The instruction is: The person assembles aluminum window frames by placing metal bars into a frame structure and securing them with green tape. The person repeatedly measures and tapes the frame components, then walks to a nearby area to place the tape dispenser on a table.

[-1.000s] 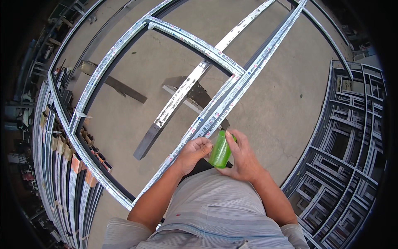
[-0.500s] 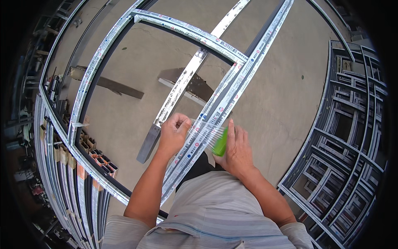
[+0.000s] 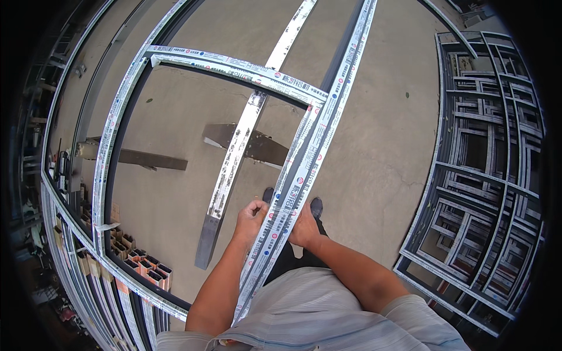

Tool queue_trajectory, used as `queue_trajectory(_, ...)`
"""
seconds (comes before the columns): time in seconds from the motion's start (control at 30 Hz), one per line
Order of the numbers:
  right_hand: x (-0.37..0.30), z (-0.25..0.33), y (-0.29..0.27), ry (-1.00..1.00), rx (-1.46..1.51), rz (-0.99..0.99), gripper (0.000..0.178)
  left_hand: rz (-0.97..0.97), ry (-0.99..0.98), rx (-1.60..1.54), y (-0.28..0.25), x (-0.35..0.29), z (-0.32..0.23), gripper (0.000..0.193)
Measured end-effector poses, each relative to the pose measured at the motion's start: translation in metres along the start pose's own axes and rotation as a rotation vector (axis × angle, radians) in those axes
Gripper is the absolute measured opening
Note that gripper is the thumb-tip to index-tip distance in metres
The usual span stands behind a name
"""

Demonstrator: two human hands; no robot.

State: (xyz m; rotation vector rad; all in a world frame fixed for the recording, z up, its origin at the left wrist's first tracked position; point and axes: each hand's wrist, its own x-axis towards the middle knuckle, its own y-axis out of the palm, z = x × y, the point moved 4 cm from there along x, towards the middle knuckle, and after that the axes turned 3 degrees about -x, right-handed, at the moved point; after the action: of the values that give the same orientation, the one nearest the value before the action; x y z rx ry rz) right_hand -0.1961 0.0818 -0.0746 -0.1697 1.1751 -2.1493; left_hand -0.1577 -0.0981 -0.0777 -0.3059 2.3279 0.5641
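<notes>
A long window-frame profile (image 3: 316, 146) in printed white protective film slants up from my waist, part of a large metal frame. A band of clear film (image 3: 282, 214) appears to lie across it between my hands. My left hand (image 3: 250, 223) is closed at the profile's left edge, thumb and forefinger pinched on the film's end. On the right, my right hand (image 3: 304, 226) reaches in under the profile. Its fingers are hidden beneath, and so is anything they hold; the green roll from earlier is out of sight.
A crossbar (image 3: 234, 65) joins the frame's sides ahead. Below the frame lie a scuffed white beam (image 3: 240, 149) and dark supports (image 3: 254, 143). Long profiles (image 3: 96, 278) are stacked at lower left. Assembled frames (image 3: 486, 169) lie in a pile at right. My shoes (image 3: 317, 206) show beneath.
My right hand has gone from above the profile, where it held a green roll with film stretched from it, to underneath. My left hand stays pinched at the left edge. The view has shifted.
</notes>
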Motion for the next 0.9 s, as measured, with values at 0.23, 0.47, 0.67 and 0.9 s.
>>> queue_trajectory(0.23, 0.003, -0.004, 0.008, -0.086, 0.121, -0.064, 0.056, 0.175, -0.04, -0.12, 0.0, 0.012, 0.011, 0.056)
queue_trajectory(0.47, 0.003, -0.017, 0.036, -0.06, 0.273, 0.088, 0.059, 0.382, -0.43, -0.228, -0.01, 0.024, 0.04, 0.102)
queue_trajectory(0.67, 0.018, -0.009, 0.028, 0.003, 0.234, 0.234, 0.047, 0.362, -0.46, -0.159, -0.017, 0.034, 0.053, 0.11)
queue_trajectory(0.9, 0.025, -0.004, -0.013, -0.186, 0.207, 0.291, 0.057, 0.36, -0.371, -0.079, -0.014, 0.035, 0.035, 0.105)
